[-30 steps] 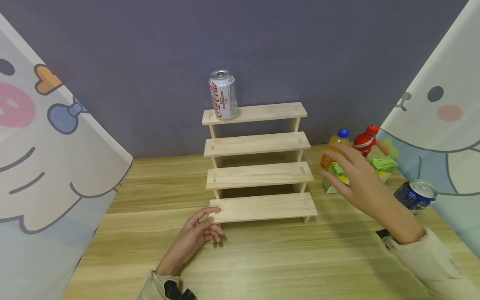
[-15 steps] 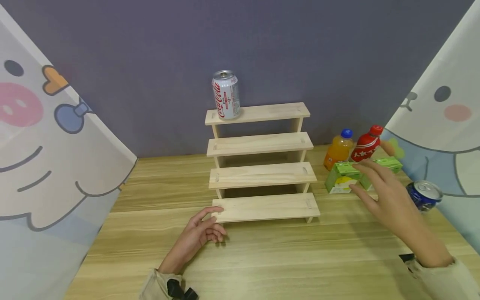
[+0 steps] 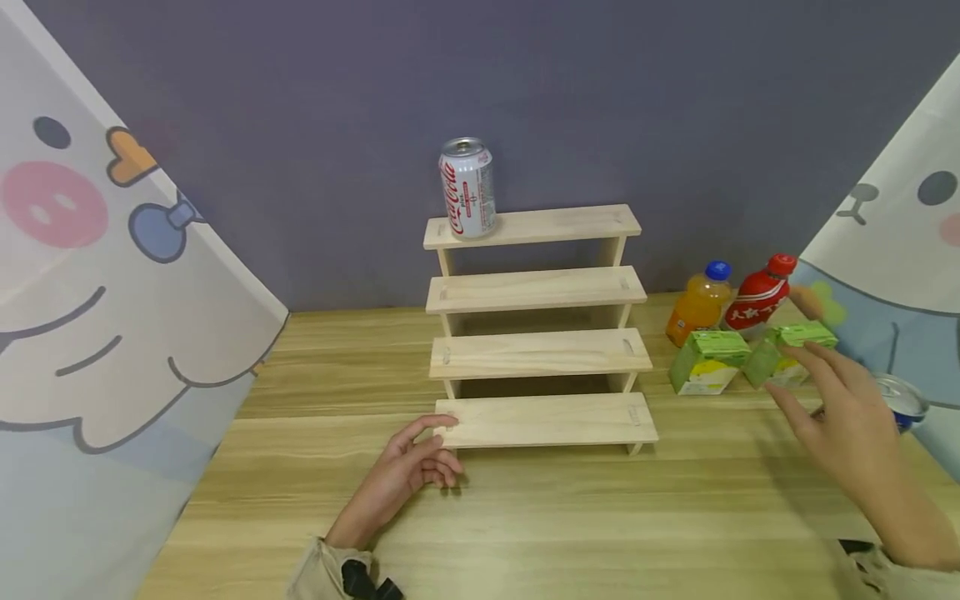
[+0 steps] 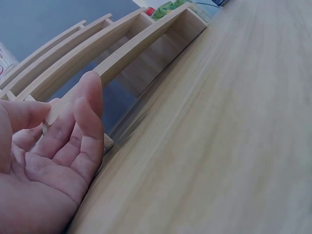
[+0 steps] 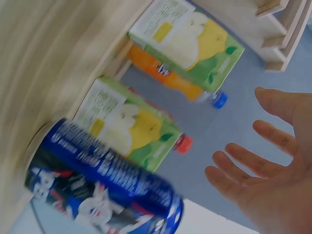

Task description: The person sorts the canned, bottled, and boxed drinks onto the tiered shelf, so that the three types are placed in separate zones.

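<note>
The left hand (image 3: 408,467) has bent fingers gripping the left end of the bottom board (image 3: 547,421) of a wooden shelf (image 3: 540,354) on the desk (image 3: 555,517); the right hand (image 3: 847,417) has its fingers loose and apart, near a green box (image 5: 124,124) and a blue can (image 5: 105,180); a white can (image 3: 468,192) stands on the top board (image 3: 566,227).

Beige sleeves (image 3: 318,570), black straps (image 3: 356,577)

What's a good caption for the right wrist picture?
Empty right hand near a blue can, two green cartons and two bottles.
</note>
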### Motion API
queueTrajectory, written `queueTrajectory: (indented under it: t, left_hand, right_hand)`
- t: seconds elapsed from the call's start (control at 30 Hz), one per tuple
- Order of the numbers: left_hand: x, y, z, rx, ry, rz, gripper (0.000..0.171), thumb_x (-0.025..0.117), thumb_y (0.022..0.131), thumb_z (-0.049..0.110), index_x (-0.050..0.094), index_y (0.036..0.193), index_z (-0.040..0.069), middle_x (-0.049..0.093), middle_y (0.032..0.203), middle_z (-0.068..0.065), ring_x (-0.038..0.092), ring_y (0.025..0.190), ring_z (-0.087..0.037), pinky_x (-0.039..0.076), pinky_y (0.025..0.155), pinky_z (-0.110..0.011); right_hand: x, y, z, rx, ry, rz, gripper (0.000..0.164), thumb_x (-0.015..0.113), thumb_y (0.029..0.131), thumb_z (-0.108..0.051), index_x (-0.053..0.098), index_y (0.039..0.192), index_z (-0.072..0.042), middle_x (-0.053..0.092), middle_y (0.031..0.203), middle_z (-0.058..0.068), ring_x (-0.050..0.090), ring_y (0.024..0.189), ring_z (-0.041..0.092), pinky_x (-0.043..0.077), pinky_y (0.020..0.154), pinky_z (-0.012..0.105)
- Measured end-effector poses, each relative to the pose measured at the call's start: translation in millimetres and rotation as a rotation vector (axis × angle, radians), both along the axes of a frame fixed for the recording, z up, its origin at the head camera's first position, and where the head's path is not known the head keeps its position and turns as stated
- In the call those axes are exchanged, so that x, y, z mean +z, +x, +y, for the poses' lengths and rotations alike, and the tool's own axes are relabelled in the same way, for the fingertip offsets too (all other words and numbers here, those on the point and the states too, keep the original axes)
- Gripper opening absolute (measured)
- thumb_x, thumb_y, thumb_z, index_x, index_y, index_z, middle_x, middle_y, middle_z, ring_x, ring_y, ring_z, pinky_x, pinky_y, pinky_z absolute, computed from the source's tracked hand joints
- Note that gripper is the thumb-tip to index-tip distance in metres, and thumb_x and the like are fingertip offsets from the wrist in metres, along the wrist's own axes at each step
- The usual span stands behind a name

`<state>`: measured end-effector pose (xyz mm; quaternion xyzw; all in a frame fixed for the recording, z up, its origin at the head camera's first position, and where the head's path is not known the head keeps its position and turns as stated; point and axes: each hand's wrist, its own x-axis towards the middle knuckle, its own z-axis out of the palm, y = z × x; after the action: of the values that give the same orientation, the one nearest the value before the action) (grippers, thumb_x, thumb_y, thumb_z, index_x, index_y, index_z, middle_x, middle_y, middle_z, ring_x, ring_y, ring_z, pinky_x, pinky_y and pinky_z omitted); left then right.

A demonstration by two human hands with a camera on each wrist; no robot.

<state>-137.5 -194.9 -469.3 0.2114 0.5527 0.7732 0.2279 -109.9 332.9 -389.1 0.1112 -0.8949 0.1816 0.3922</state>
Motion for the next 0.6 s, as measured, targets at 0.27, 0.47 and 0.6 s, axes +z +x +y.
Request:
queueTrajectory:
  t: [0.27,0.47,0.6]
  left_hand:
    - [1.1,0.9,0,-0.001,0.011,0.008,0.038,0.034,0.110,0.011,0.040,0.146,0.001,0.075,0.096,-0.013,0.072,0.082,-0.020,0.058,0.069,-0.026]
    - [-0.1,0.6,1,-0.007,0.010,0.007,0.038,0.034,0.110,0.011,0.039,0.146,0.000,0.075,0.096,-0.013,0.072,0.082,-0.020,0.058,0.069,-0.026]
    - [-1.1,-0.2,1,-0.003,0.004,0.001,0.037,0.034,0.110,0.011,0.040,0.145,0.001,0.075,0.096,-0.013,0.072,0.082,-0.020,0.058,0.069,-0.026]
  right_hand:
    - [-8.3,4.4,28,-0.052,0.024,0.015,0.092,0.036,0.095,-0.072,0.059,0.121,0.013,0.055,0.117,0.041,0.048,0.106,0.062,0.032,0.109,0.066]
    - [-14.9,8.5,43,-0.177,0.050,0.018,0.094,0.028,0.097,-0.072,0.056,0.127,0.012,0.052,0.121,0.043,0.045,0.117,0.062,0.028,0.113,0.063]
    - [-20.5,9.6,50,-0.278,0.020,-0.002,0.097,0.022,0.097,-0.074,0.050,0.135,0.010,0.048,0.128,0.042,0.043,0.124,0.059,0.030,0.110,0.065]
